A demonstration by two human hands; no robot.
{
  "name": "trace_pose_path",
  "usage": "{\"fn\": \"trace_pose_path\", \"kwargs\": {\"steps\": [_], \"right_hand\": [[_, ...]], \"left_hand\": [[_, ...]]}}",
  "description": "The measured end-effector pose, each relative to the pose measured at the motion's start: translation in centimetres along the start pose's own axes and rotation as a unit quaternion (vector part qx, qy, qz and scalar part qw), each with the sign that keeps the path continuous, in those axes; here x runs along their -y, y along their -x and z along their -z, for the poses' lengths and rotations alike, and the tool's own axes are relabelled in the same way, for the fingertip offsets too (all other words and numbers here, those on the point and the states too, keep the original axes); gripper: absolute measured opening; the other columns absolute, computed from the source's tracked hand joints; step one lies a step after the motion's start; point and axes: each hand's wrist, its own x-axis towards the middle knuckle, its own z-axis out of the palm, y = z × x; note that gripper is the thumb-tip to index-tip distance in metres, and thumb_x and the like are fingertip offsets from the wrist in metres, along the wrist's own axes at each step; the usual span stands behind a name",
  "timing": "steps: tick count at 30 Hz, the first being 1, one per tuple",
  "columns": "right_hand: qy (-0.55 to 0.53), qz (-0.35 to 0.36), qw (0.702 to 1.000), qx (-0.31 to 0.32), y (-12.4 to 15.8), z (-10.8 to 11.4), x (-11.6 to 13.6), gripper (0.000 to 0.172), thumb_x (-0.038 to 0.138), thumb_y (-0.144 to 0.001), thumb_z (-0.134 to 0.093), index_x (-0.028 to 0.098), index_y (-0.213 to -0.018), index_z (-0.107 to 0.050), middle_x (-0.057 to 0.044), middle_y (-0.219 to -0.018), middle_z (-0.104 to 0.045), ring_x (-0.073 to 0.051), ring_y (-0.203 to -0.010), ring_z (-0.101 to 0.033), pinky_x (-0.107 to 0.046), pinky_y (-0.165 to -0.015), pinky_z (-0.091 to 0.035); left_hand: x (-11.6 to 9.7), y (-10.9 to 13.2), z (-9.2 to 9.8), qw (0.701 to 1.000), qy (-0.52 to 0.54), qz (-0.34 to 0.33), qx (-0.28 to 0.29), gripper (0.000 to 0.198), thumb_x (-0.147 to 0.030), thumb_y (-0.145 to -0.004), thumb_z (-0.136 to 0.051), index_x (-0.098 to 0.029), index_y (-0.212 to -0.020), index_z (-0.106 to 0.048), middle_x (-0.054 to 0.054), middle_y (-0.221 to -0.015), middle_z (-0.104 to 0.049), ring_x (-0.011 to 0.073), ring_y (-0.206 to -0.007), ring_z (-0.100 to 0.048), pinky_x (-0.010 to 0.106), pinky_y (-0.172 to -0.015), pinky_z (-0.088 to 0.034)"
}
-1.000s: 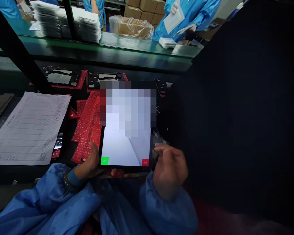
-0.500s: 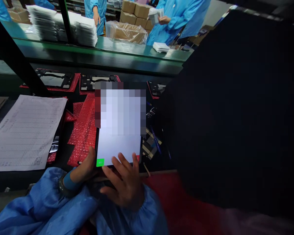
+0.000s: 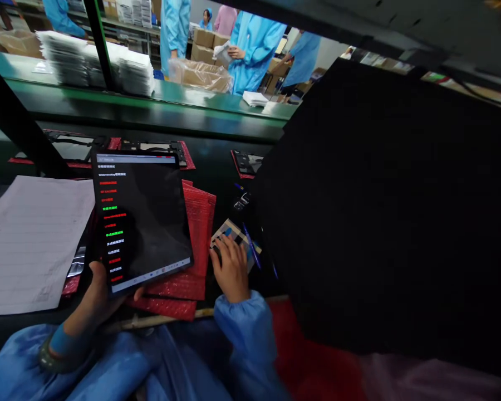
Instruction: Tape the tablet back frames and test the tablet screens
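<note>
My left hand grips a tablet by its lower left corner, thumb at the edge and fingers underneath. The tablet is tilted up above red bubble-wrap sheets. Its dark screen shows a list of red, green and white text lines. To the right, my right hand has its fingers stretched out over a flat piece with tan strips; whether it touches the piece I cannot tell. A blue pen lies just right of the fingers.
A printed sheet lies at left. Opened tablet-like devices rest on red bubble wrap along the back. A large black panel blocks the right side. Beyond, a green conveyor carries white stacks, with co-workers in blue behind it.
The tablet has moved left in my left hand, and its bright white screen has become a dark text list. My right hand has left the screen for the taped piece at right.
</note>
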Motion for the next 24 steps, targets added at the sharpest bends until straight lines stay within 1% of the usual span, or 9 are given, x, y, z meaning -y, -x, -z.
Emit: {"fn": "trace_pose_path", "kwargs": {"steps": [3, 8, 12, 15, 18, 20, 21, 23, 24], "right_hand": [[0.001, -0.004, 1.000, -0.001, 0.3, -0.8, -0.1, 0.037, 0.036, -0.094, -0.040, 0.018, -0.121, -0.058, -0.013, -0.128, -0.057, -0.027, -0.124, -0.049, -0.054, -0.106, -0.031], [0.016, 0.001, 1.000, 0.000, 0.4, -0.6, -0.1, 0.036, 0.035, -0.095, -0.040, 0.021, -0.122, -0.059, -0.012, -0.130, -0.057, -0.027, -0.124, -0.049, -0.053, -0.106, -0.031], [0.039, -0.010, 0.999, -0.013, 0.6, -0.7, 0.4, 0.037, 0.037, -0.095, -0.041, 0.021, -0.123, -0.058, -0.011, -0.130, -0.057, -0.028, -0.123, -0.050, -0.054, -0.104, -0.033], [0.042, -0.015, 0.999, -0.011, 0.7, -1.2, 0.6, 0.037, 0.035, -0.095, -0.039, 0.021, -0.124, -0.058, -0.011, -0.131, -0.057, -0.031, -0.123, -0.049, -0.058, -0.103, -0.033], [-0.017, -0.016, 1.000, -0.019, 0.5, -1.2, -0.2, 0.035, 0.036, -0.094, -0.042, 0.024, -0.121, -0.060, -0.011, -0.129, -0.058, -0.032, -0.122, -0.050, -0.061, -0.102, -0.031], [-0.099, -0.013, 0.994, -0.051, 0.5, -0.7, -1.1, 0.035, 0.039, -0.093, -0.043, 0.025, -0.118, -0.062, -0.010, -0.129, -0.059, -0.031, -0.120, -0.052, -0.059, -0.101, -0.035], [-0.140, -0.015, 0.987, -0.082, 0.6, -0.3, -1.6, 0.036, 0.040, -0.094, -0.041, 0.024, -0.118, -0.062, -0.011, -0.129, -0.058, -0.030, -0.120, -0.053, -0.057, -0.099, -0.039], [-0.204, -0.046, 0.963, -0.169, 1.4, 0.7, -2.0, 0.040, 0.040, -0.095, -0.036, 0.021, -0.121, -0.059, -0.013, -0.129, -0.057, -0.027, -0.118, -0.054, -0.050, -0.093, -0.046], [-0.241, -0.077, 0.942, -0.221, 2.1, 1.2, -1.8, 0.040, 0.041, -0.094, -0.038, 0.020, -0.119, -0.060, -0.013, -0.124, -0.059, -0.026, -0.113, -0.057, -0.046, -0.089, -0.048]], "left_hand": [[-0.3, 0.0, -0.2, 1.000, -0.011, -0.008, 0.028, 0.071, -0.086, -0.057, -0.047, -0.020, -0.076, -0.068, 0.003, -0.056, -0.062, 0.0198, -0.049, -0.052, 0.034, -0.051, -0.047], [-0.1, -0.4, -0.3, 0.999, -0.001, -0.027, 0.046, 0.071, -0.083, -0.061, -0.048, -0.019, -0.083, -0.070, 0.004, -0.061, -0.065, 0.0208, -0.055, -0.058, 0.032, -0.054, -0.049], [0.5, -0.5, -0.3, 0.999, 0.024, -0.024, 0.028, 0.070, -0.080, -0.065, -0.049, -0.016, -0.083, -0.070, 0.004, -0.058, -0.064, 0.0206, -0.055, -0.058, 0.031, -0.052, -0.050], [0.8, -0.4, -0.6, 0.998, 0.054, -0.026, 0.026, 0.066, -0.078, -0.067, -0.050, -0.016, -0.078, -0.070, 0.004, -0.054, -0.061, 0.0202, -0.055, -0.060, 0.030, -0.051, -0.049], [0.9, -0.4, -1.1, 0.996, 0.081, -0.021, 0.025, 0.064, -0.075, -0.070, -0.050, -0.015, -0.077, -0.069, 0.004, -0.054, -0.064, 0.0164, -0.049, -0.058, 0.027, -0.050, -0.049], [0.8, -0.2, -1.4, 0.994, 0.111, -0.017, 0.017, 0.061, -0.073, -0.071, -0.053, -0.016, -0.081, -0.070, 0.004, -0.059, -0.067, 0.0150, -0.047, -0.059, 0.026, -0.048, -0.048], [0.7, -0.1, -1.4, 0.991, 0.129, -0.013, 0.017, 0.059, -0.072, -0.071, -0.055, -0.016, -0.083, -0.070, 0.004, -0.062, -0.068, 0.0147, -0.046, -0.059, 0.026, -0.046, -0.048], [0.6, 0.2, -1.5, 0.986, 0.163, 0.011, 0.032, 0.056, -0.070, -0.069, -0.058, -0.018, -0.085, -0.070, 0.004, -0.067, -0.071, 0.0148, -0.046, -0.060, 0.026, -0.044, -0.047], [0.5, 0.3, -1.6, 0.982, 0.179, 0.029, 0.048, 0.056, -0.070, -0.069, -0.058, -0.018, -0.086, -0.071, 0.004, -0.069, -0.071, 0.0149, -0.046, -0.060, 0.025, -0.043, -0.047]]}}
